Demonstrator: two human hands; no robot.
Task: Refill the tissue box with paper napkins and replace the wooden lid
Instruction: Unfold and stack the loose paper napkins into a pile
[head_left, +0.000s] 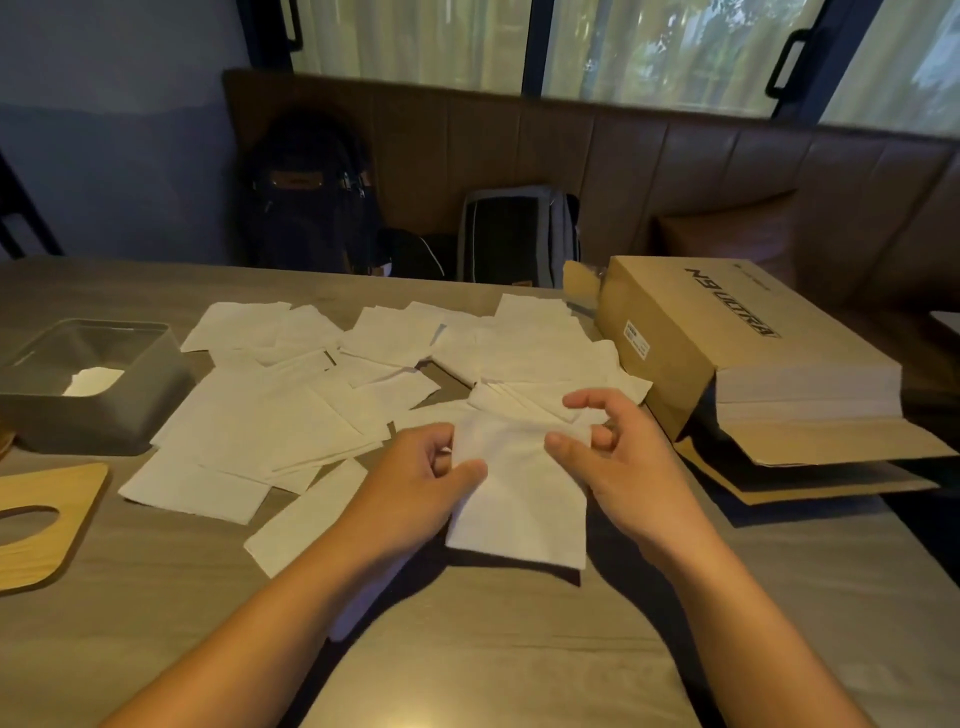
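White paper napkin (519, 499) held low over the counter (467, 649), pinched along its upper edge by a person's left grip (415, 483) and right grip (618, 457), each closed on the sheet with thumb against fingers. The refill looks to be at an early stage. The grey tissue box (93, 415) stands open at far left, well apart from the hands, with only a small pile (96, 379) of paper low inside it and most of its depth unfilled. Loose napkins (291, 415) lie scattered across the counter between the box and the hands. The wooden lid (47, 519) lies flat just in front of the box, not yet replaced. The next move probably calls for squaring the sheet and carrying it left into the box. At right, a cardboard carton (727, 338) lies on its side, flap open, showing a white stack (810, 384) inside.
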